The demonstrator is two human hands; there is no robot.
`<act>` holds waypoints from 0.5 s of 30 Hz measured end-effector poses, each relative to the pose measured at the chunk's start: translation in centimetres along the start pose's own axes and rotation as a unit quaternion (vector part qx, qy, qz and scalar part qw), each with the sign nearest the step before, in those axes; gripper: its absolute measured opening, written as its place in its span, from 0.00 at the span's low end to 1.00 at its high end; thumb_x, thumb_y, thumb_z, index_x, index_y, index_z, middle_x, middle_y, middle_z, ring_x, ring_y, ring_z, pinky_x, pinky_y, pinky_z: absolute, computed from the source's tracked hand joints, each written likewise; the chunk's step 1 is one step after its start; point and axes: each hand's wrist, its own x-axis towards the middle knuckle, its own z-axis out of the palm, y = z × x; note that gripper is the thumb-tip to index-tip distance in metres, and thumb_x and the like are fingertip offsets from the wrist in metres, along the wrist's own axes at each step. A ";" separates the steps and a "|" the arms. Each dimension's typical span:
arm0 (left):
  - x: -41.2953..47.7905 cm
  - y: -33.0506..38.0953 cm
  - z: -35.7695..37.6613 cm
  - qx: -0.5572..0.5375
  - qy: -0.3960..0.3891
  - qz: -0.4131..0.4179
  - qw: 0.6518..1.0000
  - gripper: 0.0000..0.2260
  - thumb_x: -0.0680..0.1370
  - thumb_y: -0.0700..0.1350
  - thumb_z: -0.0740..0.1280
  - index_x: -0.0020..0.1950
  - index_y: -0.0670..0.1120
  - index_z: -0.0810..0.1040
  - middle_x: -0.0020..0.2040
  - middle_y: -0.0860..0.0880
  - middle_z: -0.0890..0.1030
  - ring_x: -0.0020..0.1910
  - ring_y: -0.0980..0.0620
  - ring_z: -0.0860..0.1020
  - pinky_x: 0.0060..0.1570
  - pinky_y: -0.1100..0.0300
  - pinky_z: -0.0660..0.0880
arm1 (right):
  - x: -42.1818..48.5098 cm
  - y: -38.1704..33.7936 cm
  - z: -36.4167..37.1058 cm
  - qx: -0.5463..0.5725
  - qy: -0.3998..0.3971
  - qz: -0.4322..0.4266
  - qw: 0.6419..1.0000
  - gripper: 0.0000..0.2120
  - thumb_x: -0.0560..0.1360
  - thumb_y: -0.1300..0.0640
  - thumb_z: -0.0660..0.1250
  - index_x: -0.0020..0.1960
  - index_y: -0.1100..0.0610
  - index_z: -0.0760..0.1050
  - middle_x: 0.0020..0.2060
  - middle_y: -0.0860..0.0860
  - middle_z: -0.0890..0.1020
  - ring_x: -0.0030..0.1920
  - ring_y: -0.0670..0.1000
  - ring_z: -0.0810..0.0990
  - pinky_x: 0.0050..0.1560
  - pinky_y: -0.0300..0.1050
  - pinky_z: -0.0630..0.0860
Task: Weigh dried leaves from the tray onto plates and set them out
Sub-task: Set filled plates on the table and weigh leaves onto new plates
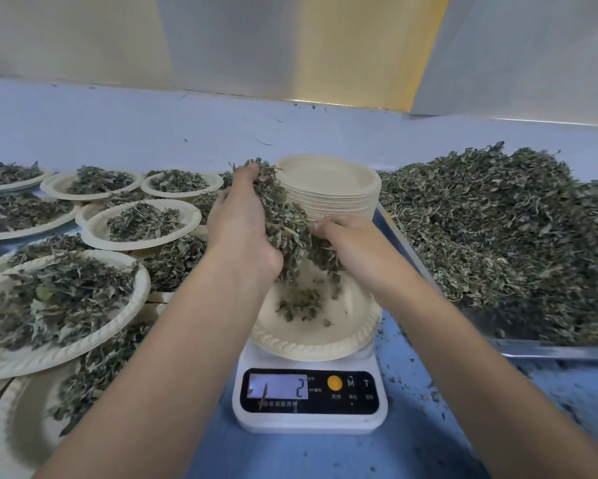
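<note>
Head view: a clump (283, 216) of dried leaves is held between both hands above the plate (311, 344) that sits on the scale (307, 421). The left hand (245, 229) is cupped against the clump's left side, its fingers (247, 176) curled over the top. The right hand (354, 245) is pressed to the other side, its fingers (325, 226) curled into the leaves. A few leaves lie in the plate, and more hang blurred just under the hands. The bulk is heaped in the tray (549, 352) at the right.

The weight could be overshot if the whole clump were let go at once, since it looks large beside what lies in the plate. Leaves could also be scattered past the rim onto the surface (411, 409), the clump being loose and held well above the plate. The reading would be falsified if a wrist were rested on the rim. The filled plates (59, 305) at the left overlap one another just beside the left forearm and could be knocked.

The plate's far half is covered by the hands. The palms and thumbs cannot be seen. On the display (278, 385) only a "2" can be made out through the glare. The tray and the filled plates are cut off at the edges, so the plates cannot be counted. The stack (328, 188) of empty plates behind is partly hidden.
</note>
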 end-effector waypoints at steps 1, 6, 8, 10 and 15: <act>0.0 0.1 0.0 0.000 -0.002 0.000 1.000 0.14 0.75 0.55 0.67 0.56 0.50 0.75 0.48 0.48 0.77 0.40 0.46 0.78 0.49 0.48 0.78 | 0.0 -0.1 0.0 -0.008 -0.006 -0.003 1.000 0.13 0.77 0.54 0.60 0.40 0.60 0.77 0.46 0.66 0.80 0.44 0.60 0.79 0.48 0.53 0.74; -0.5 0.6 0.2 -0.012 -0.011 -0.003 1.000 0.12 0.75 0.53 0.67 0.55 0.49 0.78 0.43 0.48 0.80 0.33 0.48 0.79 0.37 0.52 0.80 | 0.0 -0.2 -0.3 -0.009 -0.019 -0.015 1.000 0.14 0.76 0.54 0.62 0.33 0.56 0.74 0.37 0.59 0.79 0.39 0.56 0.76 0.47 0.50 0.71; -0.7 0.7 0.2 -0.008 -0.020 -0.010 1.000 0.10 0.75 0.53 0.66 0.52 0.50 0.76 0.39 0.49 0.79 0.30 0.49 0.78 0.34 0.56 0.78 | -0.1 0.0 -0.4 -0.001 -0.026 -0.017 1.000 0.16 0.75 0.52 0.63 0.29 0.52 0.70 0.33 0.53 0.75 0.37 0.51 0.73 0.44 0.47 0.67; -0.7 0.9 0.2 -0.005 -0.020 -0.014 1.000 0.10 0.75 0.54 0.66 0.51 0.49 0.75 0.36 0.49 0.78 0.30 0.49 0.77 0.36 0.56 0.77 | -0.1 0.0 -0.5 0.004 -0.034 -0.008 0.999 0.19 0.74 0.50 0.63 0.25 0.52 0.74 0.29 0.45 0.76 0.37 0.49 0.74 0.43 0.45 0.68; -0.7 1.1 0.1 0.006 -0.002 -0.015 1.000 0.12 0.74 0.55 0.67 0.48 0.47 0.77 0.42 0.49 0.77 0.35 0.47 0.77 0.50 0.48 0.76 | -0.4 -0.4 -0.4 0.059 -0.058 -0.012 0.997 0.16 0.72 0.42 0.61 0.30 0.41 0.81 0.45 0.44 0.82 0.50 0.49 0.79 0.60 0.52 0.73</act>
